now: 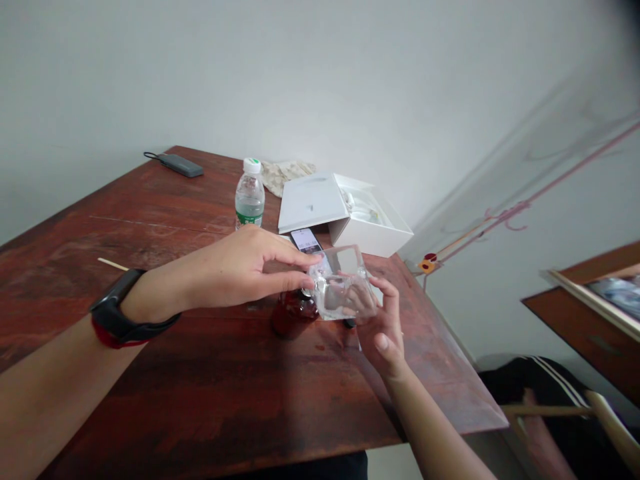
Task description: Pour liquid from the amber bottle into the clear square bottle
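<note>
A clear, square-sided container (345, 287) is held tilted above the table between both hands. My left hand (250, 263) pinches its left end, with thumb and fingers near a narrower part. My right hand (385, 327) grips the right end, fingers curled behind the see-through wall and thumb apart. Just below and behind the left fingertips stands a dark reddish bottle (293, 317), its top partly covered by them. A phone (306, 240) with its screen lit lies behind the container. Small dark objects under the right hand are mostly hidden.
On the dark red wooden table (210, 393) are a water bottle (250, 197), an open white box (370, 220), a patterned cloth (285, 175), a grey device with a loop (179, 164) and a thin wooden stick (113, 264). A chair (555, 410) stands at right.
</note>
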### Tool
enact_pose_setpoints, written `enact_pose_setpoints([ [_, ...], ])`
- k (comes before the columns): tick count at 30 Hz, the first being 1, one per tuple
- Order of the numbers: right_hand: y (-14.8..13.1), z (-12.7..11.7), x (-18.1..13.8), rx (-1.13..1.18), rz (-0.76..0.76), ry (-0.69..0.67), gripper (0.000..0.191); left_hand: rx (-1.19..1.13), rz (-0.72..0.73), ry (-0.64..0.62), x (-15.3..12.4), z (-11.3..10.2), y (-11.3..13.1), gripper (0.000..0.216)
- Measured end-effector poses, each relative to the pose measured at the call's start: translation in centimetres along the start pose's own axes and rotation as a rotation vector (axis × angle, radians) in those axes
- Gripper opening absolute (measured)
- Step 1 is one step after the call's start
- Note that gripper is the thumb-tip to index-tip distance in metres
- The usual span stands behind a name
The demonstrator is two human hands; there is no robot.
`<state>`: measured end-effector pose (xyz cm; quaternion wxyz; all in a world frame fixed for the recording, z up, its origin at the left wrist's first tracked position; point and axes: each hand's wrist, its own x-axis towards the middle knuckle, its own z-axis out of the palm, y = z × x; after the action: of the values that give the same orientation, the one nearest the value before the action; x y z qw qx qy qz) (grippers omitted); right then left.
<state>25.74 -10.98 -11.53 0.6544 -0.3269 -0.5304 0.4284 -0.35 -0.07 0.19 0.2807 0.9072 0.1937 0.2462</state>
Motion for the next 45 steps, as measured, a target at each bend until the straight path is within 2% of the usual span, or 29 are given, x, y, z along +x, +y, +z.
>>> enact_pose_setpoints([
  [8, 0.02, 0.08, 0.09, 0.055, -0.028, -0.034, 0.068, -0.024, -0.016, 0.019, -0.05, 0.18, -0.21, 0.03],
  [21, -0.12, 0.22, 0.08, 0.04, -0.029, -0.011, 0.067, -0.036, -0.025, 0.018, 0.0, 0.22, -0.29, 0.029],
  [45, -0.33, 0.12, -0.14, -0.015, 0.017, 0.044, 0.075, 0.019, -0.059, -0.005, -0.19, -0.16, -0.33, 0.033],
])
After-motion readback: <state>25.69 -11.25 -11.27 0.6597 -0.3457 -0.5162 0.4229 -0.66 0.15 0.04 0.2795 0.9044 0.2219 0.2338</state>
